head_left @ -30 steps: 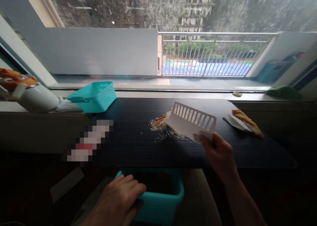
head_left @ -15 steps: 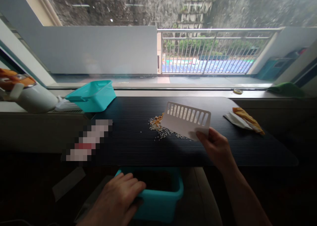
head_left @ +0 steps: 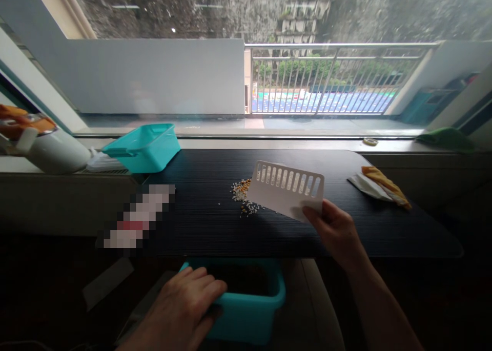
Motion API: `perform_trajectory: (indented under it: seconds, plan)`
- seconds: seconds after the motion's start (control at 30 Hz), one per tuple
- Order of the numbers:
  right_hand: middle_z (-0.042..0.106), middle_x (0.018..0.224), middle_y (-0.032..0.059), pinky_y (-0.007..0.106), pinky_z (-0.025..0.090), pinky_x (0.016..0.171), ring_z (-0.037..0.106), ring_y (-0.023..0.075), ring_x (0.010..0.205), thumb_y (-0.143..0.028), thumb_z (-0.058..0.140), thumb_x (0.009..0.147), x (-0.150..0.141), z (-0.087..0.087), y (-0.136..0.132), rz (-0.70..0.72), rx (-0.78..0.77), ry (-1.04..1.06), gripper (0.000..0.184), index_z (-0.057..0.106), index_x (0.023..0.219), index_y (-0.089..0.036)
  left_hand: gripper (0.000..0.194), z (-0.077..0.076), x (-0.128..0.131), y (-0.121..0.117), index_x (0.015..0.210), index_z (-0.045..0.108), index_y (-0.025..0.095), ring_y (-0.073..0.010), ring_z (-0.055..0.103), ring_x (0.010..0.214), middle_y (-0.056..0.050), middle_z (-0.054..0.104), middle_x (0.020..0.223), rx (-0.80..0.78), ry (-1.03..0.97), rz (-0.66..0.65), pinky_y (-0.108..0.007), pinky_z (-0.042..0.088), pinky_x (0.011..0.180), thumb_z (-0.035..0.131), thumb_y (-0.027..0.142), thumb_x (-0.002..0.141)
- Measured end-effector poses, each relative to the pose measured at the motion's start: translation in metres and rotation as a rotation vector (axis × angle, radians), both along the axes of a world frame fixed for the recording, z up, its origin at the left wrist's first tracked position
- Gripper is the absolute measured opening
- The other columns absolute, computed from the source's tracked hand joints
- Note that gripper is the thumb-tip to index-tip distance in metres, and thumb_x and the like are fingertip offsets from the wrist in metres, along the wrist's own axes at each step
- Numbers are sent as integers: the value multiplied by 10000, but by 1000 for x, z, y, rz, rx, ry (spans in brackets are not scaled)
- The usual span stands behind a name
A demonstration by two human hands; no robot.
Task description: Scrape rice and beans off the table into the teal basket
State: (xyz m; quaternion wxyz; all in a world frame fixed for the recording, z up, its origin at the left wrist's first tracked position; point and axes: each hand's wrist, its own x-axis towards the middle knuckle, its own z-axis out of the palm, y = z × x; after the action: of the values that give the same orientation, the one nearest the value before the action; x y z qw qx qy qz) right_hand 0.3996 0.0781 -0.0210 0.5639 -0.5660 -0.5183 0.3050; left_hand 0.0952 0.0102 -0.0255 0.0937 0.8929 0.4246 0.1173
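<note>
My right hand [head_left: 333, 227] pinches the right end of a flat white plastic plate with a row of slots [head_left: 282, 197], thumb on its near face. The plate stands tilted over the black table [head_left: 200, 207]. At its left edge lies a pile of white rice-like grains and yellow corn-like kernels [head_left: 242, 189]; more grains show under its lower edge, and the part behind it is hidden. Below the table's front edge, my left hand [head_left: 192, 300] is closed over the rim of a turquoise plastic bin [head_left: 249, 310]. The inside of this bin is dark, its contents unclear.
Another turquoise bin [head_left: 151, 148] stands at the table's back left corner. A pixelated pale item [head_left: 142, 215] lies on the left. A folded yellow and white cloth or packet [head_left: 384, 187] rests at right. A tape roll [head_left: 370, 142] sits on the window sill.
The slotted plate and my right hand have shifted slightly left and toward me. Fewer grains show along the plate's lower right edge. My left hand stays on the bin rim.
</note>
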Motion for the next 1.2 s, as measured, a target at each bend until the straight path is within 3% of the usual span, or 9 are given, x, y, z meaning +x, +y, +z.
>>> perform_trajectory:
  seconds: [0.37,0.67,0.87,1.1,1.2]
  plan:
    - [743,830,32,300,553,691,680,205,743,-371,696,800,-5,1,-11,85,-26,-11,214,724,919,-195,315,6,-2,0,976,611,252,-196,641,846,34,701,888,-65,22,-21,-352,428,830,573,28,758]
    - [756,961,25,325,554,819,691,225,884,-359,708,813,-6,-5,-36,177,-86,79,231,739,999,-224,255,8,1,-1,890,626,231,-209,613,795,12,682,839,-102,25,24,-341,416,728,583,26,744]
    - [752,975,24,317,545,850,681,217,913,-332,673,840,-23,-11,-28,247,-51,71,213,736,996,-202,252,1,-11,-5,907,632,247,-216,611,787,8,678,843,-61,42,54,-332,423,697,596,62,740]
    - [750,971,35,273,559,735,683,206,835,-324,615,884,-28,-12,-39,465,-55,-81,222,739,1009,-189,261,4,-16,-4,891,643,256,-214,635,789,-4,698,884,-44,66,64,-310,445,671,618,60,721]
    - [753,987,22,266,552,769,689,200,857,-314,642,863,-22,-7,-45,359,-37,-35,207,738,1015,-210,245,8,-11,0,907,655,244,-224,644,794,-11,698,868,-95,84,54,-326,456,689,629,67,739]
